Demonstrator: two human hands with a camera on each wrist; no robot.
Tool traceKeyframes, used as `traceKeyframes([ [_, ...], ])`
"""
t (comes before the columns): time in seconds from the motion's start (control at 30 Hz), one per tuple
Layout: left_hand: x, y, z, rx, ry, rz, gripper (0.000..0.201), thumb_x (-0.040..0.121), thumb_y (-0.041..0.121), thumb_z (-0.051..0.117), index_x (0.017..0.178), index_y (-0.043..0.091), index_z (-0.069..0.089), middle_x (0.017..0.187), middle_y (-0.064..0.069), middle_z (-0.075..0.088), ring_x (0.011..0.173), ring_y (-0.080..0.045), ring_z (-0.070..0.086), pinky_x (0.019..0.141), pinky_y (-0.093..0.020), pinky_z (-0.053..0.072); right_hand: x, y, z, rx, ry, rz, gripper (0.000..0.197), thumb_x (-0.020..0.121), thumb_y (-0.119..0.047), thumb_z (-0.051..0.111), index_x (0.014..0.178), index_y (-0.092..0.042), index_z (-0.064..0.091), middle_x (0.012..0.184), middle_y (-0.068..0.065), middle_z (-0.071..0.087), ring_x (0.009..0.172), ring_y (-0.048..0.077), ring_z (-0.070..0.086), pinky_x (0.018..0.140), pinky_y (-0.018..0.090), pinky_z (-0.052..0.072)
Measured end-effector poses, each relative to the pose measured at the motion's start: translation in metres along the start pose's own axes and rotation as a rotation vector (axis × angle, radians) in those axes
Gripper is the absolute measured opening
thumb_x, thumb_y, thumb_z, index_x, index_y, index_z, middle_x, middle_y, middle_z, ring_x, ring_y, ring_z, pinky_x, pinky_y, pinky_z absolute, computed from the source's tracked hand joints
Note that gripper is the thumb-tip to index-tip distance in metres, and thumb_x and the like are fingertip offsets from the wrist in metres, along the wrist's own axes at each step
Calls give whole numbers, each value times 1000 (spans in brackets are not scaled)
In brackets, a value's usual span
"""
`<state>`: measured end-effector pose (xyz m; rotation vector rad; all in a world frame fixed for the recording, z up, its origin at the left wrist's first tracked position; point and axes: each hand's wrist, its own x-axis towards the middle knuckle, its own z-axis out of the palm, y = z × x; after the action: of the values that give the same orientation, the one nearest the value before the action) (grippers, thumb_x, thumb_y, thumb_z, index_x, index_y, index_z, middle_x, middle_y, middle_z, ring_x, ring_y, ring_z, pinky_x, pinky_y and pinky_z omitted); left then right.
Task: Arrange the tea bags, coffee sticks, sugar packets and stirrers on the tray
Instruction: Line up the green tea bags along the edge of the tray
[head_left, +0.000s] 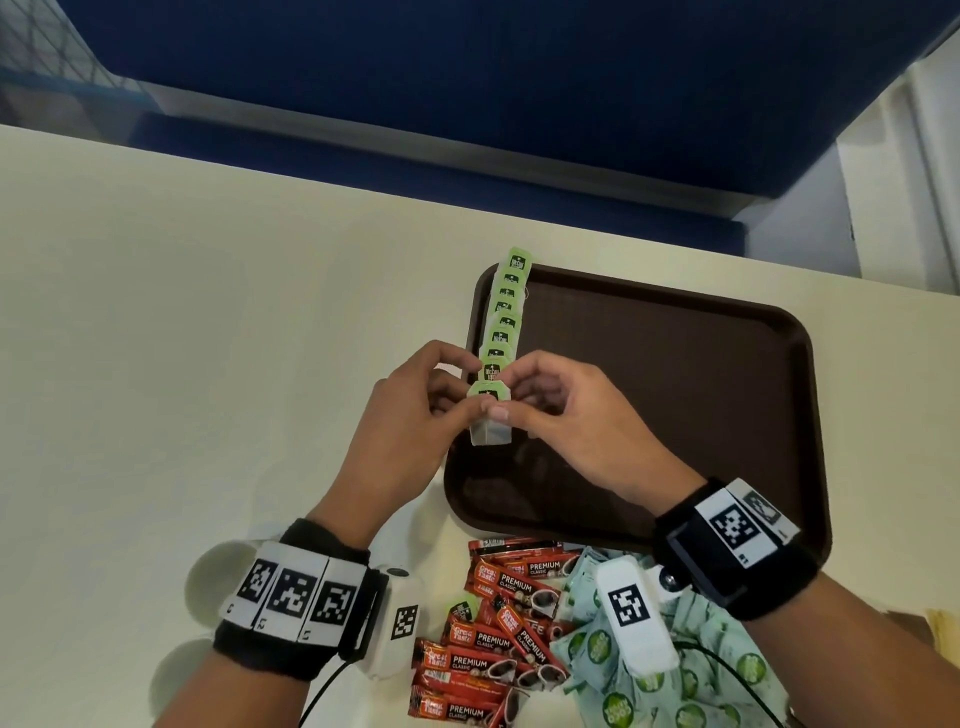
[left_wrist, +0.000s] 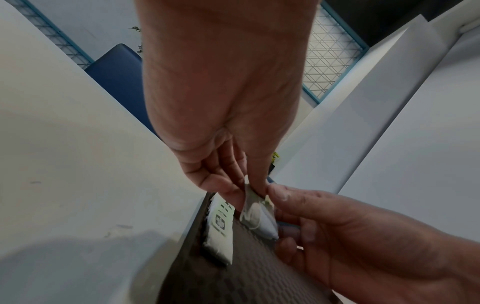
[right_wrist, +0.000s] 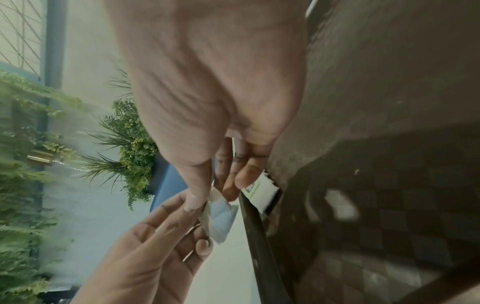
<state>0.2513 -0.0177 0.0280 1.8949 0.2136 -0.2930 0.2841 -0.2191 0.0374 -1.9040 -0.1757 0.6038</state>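
A brown tray lies on the cream table. Along its left edge runs a row of several green-tagged tea bags. Both hands meet over the near end of that row and pinch one tea bag between them, just above the tray. My left hand grips it from the left, my right hand from the right. The left wrist view shows the held tea bag above the last laid tea bag. The right wrist view shows the held tea bag pinched by both thumbs.
Red coffee sticks lie in a loose pile near the table's front edge, with one loose tea bag tag among them. Pale green sugar packets lie heaped to their right. A blue bench stands beyond the table.
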Motion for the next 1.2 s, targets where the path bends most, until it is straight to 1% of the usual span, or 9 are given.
traceKeyframes([
  [0.1,-3,-2,3,16,49,-25,25,100,37,73,122,27,66,101,13,78,86,-9,76,73,-10,55,1,9,2,-43,27,37,16,94,-22,81,106,-22,72,97,-2,78,91,13,73,90,33,60],
  [0.17,-4,-6,2,38,96,-40,23,102,39,71,122,28,66,112,16,74,90,-11,75,70,-7,51,2,18,5,-60,85,75,14,94,-23,81,104,-26,71,96,-4,79,91,13,73,91,38,60],
  [0.27,-5,-13,0,42,129,-65,21,102,39,72,120,30,67,116,16,73,94,-11,75,71,-13,48,3,30,12,-83,159,126,15,94,-26,81,103,-30,69,95,-5,78,92,11,72,90,38,60],
  [0.37,-9,-18,-1,41,128,-79,19,102,37,72,119,30,70,116,15,73,94,-11,74,71,-16,47,5,37,21,-79,162,148,15,95,-27,80,104,-31,69,96,-6,76,93,11,71,88,35,60],
  [0.53,-13,-24,-2,51,114,-73,13,101,33,73,114,30,72,109,16,75,88,-8,73,66,-8,47,8,38,34,-132,268,74,13,95,-18,79,100,-24,68,98,-6,71,88,6,66,75,15,53],
  [0.6,-13,-26,-2,50,113,-70,13,101,33,74,113,31,72,108,16,75,86,-6,72,67,-8,49,11,38,36,-166,319,42,14,95,-16,79,99,-23,67,101,-5,67,88,4,63,74,12,50],
  [0.8,-15,-27,-3,64,102,-64,13,100,31,76,112,28,73,107,16,74,87,-7,71,68,-5,47,17,42,36,-226,359,11,17,94,-15,79,101,-23,66,106,-6,59,90,1,60,76,9,49],
  [1.0,-17,-28,-3,54,102,-65,11,99,26,77,109,27,73,104,15,75,83,-1,68,67,-5,46,19,43,37,-232,381,2,19,94,-16,80,105,-22,66,106,-7,57,88,-4,59,76,9,49],
  [1.2,-21,-29,-2,58,100,-67,10,99,24,77,108,27,73,103,14,75,84,-1,68,67,-4,45,20,45,37,-226,389,13,23,93,-17,81,109,-23,65,108,-6,57,88,-3,58,77,11,50],
])
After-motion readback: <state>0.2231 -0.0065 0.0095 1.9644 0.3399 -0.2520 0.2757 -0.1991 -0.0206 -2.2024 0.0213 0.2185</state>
